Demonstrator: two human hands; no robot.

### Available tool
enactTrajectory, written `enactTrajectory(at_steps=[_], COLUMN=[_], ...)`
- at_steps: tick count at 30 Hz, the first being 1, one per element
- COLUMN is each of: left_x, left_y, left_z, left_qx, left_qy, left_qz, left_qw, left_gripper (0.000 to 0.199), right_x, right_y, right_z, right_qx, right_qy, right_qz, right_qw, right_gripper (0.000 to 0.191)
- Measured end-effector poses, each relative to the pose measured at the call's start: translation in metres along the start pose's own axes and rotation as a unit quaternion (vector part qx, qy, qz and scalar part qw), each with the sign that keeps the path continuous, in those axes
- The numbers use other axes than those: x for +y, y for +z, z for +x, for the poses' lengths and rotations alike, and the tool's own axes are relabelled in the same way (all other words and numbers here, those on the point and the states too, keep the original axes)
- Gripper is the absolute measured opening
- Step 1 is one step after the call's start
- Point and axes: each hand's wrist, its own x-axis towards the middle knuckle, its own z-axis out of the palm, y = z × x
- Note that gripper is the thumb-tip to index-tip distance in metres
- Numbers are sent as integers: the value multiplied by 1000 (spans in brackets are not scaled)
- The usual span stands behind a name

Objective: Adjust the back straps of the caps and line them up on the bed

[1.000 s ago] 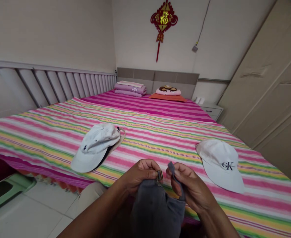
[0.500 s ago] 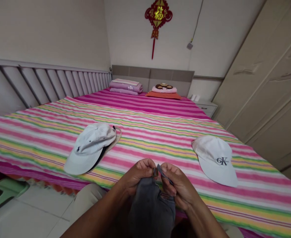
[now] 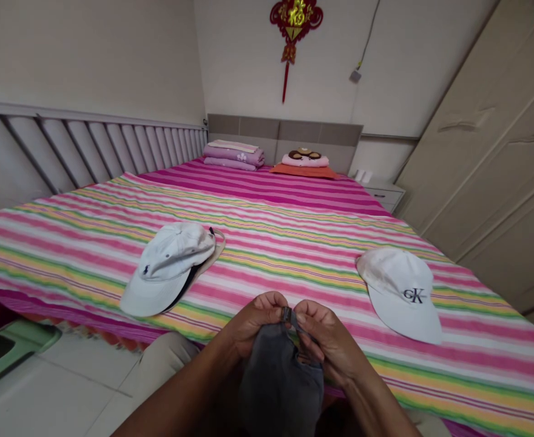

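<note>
A dark grey cap (image 3: 278, 376) hangs below my two hands, close to my lap. My left hand (image 3: 260, 318) pinches the small metal buckle (image 3: 286, 315) on the cap's back strap. Between the fingertips of my right hand (image 3: 324, 337) is the strap's free end (image 3: 295, 321), which meets the buckle; whether it passes through cannot be made out. A white cap with a small dark logo (image 3: 173, 267) lies on the bed ahead on the left. On the right lies another white cap with dark letters on its front (image 3: 401, 291).
Under the caps spreads a striped bed sheet (image 3: 267, 243). Folded purple bedding (image 3: 233, 156) and a pink folded item (image 3: 306, 160) lie by the headboard (image 3: 317, 136). A green stool (image 3: 16, 346) stands on the tiled floor at lower left.
My right hand has brought the strap end down and left to the buckle; before, its tip stuck up apart from it. The camera view has shifted slightly.
</note>
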Motion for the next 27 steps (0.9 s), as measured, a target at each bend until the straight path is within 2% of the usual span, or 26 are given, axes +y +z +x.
enactTrajectory(at_steps=[5,13,20,27], left_x=[-3,1,1,0], left_y=[-4,-8,-7,-12], left_z=[0,-3,-6,-9], left_qx=[12,23,-5,-37], left_qy=[-11,-9,-51,-61], left_qz=[7,3,22,30], left_qw=[1000,1000,998,997], left_gripper=[20,25,22,21], right_x=[0,1,2,-1], right_y=[-3,-3,0,3], right_z=[2,0,2,-2], right_qx=[1,30,5,31], right_qy=[-6,8,-18,-16], right_qz=[-43,-21,-24,-38], right_qw=[999,999,1000,999], right_gripper=[27,19,25,24])
